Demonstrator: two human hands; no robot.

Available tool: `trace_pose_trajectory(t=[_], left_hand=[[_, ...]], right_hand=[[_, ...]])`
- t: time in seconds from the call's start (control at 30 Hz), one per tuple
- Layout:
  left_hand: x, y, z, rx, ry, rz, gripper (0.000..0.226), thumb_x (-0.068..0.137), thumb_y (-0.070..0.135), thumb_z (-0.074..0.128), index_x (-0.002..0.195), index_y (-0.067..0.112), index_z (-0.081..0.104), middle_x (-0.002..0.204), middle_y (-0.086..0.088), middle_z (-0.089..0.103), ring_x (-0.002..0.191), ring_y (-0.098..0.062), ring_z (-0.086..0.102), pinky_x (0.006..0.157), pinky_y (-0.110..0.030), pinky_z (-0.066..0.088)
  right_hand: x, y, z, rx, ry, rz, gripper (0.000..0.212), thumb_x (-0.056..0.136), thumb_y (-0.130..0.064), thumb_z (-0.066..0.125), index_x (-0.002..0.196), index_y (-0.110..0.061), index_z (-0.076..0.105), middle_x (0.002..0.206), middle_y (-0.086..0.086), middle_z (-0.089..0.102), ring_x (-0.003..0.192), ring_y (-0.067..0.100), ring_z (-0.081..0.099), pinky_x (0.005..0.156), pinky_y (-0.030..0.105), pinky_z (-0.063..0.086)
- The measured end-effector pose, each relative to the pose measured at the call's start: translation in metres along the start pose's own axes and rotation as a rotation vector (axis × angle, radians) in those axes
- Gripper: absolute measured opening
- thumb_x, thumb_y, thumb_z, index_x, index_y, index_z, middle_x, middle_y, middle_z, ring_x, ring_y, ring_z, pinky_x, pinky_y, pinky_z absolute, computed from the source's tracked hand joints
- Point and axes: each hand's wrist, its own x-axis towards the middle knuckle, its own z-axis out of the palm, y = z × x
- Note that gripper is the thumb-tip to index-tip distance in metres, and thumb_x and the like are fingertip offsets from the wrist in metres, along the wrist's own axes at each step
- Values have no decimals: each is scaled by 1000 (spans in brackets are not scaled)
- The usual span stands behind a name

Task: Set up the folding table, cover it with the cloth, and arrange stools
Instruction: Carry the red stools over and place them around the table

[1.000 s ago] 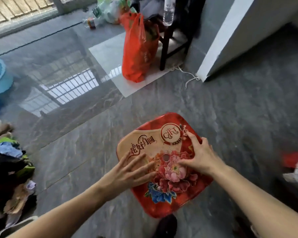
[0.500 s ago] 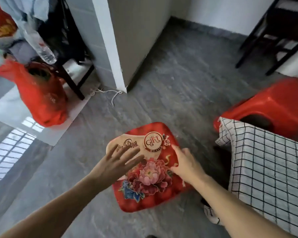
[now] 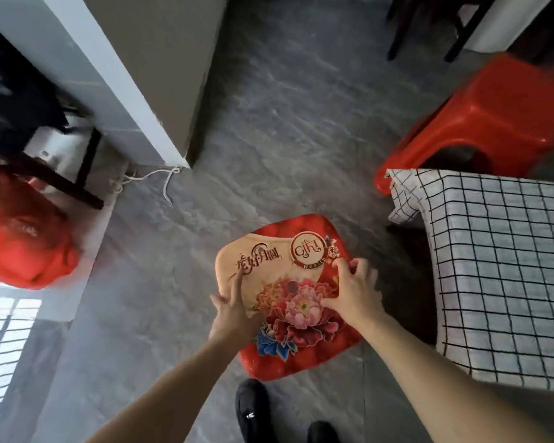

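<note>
Both hands are gripping the stool (image 3: 288,314) on the floor (image 3: 269,123): left hand (image 3: 234,310) clasping its 9 o'clock edge, right hand (image 3: 354,294) curling over its 3 o'clock side. At 3 o'clock the cloth (image 3: 499,273) is covering the table; another stool (image 3: 483,119) is standing at 1 o'clock.

My arms are bare right up to where they leave view, no sleeves, no watch or rings on my hands; my left shoe (image 3: 251,410) is black with a small white mark, my right shoe (image 3: 322,432) black too
</note>
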Motion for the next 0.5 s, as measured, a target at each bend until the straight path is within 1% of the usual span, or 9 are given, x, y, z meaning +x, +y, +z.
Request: trace_pose_trajectory(t=[0.03, 0.07, 0.1, 0.13, 0.2, 0.27, 0.37, 0.43, 0.5], left_hand=[[-1, 2, -2, -57, -20, 13, 95, 85, 36, 70, 144, 57, -2, 141, -21, 18, 97, -40, 54, 78, -51, 58], [-1, 2, -3, -82, -17, 21, 95, 85, 32, 70, 145, 55, 0, 132, -18, 25, 87, -35, 52, 75, -49, 59], [1, 3, -4, -89, -1, 28, 95, 84, 31, 71, 145, 55, 2, 125, -16, 28, 83, -32, 52, 71, -47, 60], [4, 4, -6, -80, 19, 43, 95, 84, 32, 71, 144, 55, 3, 120, -14, 30, 80, -32, 53, 69, -45, 60], [11, 11, -10, -29, 59, 95, 94, 82, 36, 73, 142, 57, 4, 113, -11, 34, 79, -33, 58, 67, -44, 59], [23, 24, -16, 23, 101, 149, 90, 81, 39, 73, 140, 59, 7, 113, -10, 36, 80, -33, 58, 67, -45, 58], [44, 50, -27, 77, 139, 239, 81, 80, 38, 73, 134, 59, 18, 119, -8, 40, 78, -26, 53, 64, -39, 53], [59, 67, -36, 93, 139, 286, 80, 78, 32, 76, 132, 59, 23, 118, -5, 39, 80, -25, 52, 70, -44, 56], [75, 82, -41, 88, 114, 325, 79, 78, 23, 76, 135, 53, 31, 123, -6, 39, 85, -26, 51, 80, -47, 57]], right_hand=[[1, -3, 0, 30, -24, 41, 83, 69, -47, 82, 133, -30, 31, 144, 18, 19, 134, 40, 26, 99, 57, 45], [2, -4, 1, 68, -55, 69, 85, 71, -45, 82, 134, -31, 28, 146, 22, 16, 137, 44, 24, 101, 59, 42], [4, -4, 1, 102, -82, 82, 84, 72, -44, 81, 134, -32, 25, 144, 25, 20, 136, 46, 28, 101, 58, 41], [6, -2, 0, 127, -99, 86, 83, 74, -43, 80, 134, -32, 24, 138, 24, 29, 131, 45, 36, 100, 55, 44], [10, 1, -4, 164, -95, 96, 82, 76, -44, 79, 135, -32, 24, 130, 20, 39, 123, 40, 45, 97, 50, 48], [16, 3, -10, 186, -77, 129, 82, 77, -44, 78, 137, -31, 23, 131, 20, 40, 122, 39, 47, 97, 51, 47], [23, 4, -18, 250, -64, 225, 82, 77, -45, 77, 137, -31, 23, 131, 20, 41, 121, 39, 47, 97, 49, 47], [23, 4, -18, 294, -34, 273, 79, 77, -46, 77, 134, -31, 24, 130, 19, 41, 119, 38, 47, 93, 48, 50], [21, 4, -13, 318, -9, 324, 79, 78, -45, 77, 134, -31, 24, 130, 20, 41, 117, 38, 49, 91, 47, 52]])
